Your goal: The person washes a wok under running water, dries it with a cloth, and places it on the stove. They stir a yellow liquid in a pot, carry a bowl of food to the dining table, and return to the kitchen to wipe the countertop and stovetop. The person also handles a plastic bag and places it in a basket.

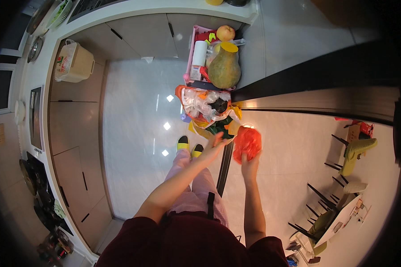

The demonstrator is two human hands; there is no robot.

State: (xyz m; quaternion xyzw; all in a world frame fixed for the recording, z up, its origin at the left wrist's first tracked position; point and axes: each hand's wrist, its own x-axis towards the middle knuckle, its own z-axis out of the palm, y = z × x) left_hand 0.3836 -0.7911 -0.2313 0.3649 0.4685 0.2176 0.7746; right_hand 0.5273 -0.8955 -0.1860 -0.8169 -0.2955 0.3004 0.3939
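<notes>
My right hand (251,164) grips a crumpled red plastic bag (248,143) over the door track. My left hand (214,148) is beside it with fingers apart, at the rim of a yellow and green bag (217,128); whether it touches that rim I cannot tell. Just beyond stands an orange-rimmed bag filled with crumpled clear plastic bags (200,101) and something black. Behind that is a pink rack (191,53) holding a cut squash (224,70), a round fruit (226,33) and a white roll (199,53).
Kitchen cabinets (77,126) with a white counter run along the left and far side. A beige bin (75,63) hangs at the far left corner. A dark sliding-door frame (314,73) is on the right. Beyond it are green chairs (356,153) and a white table (341,220).
</notes>
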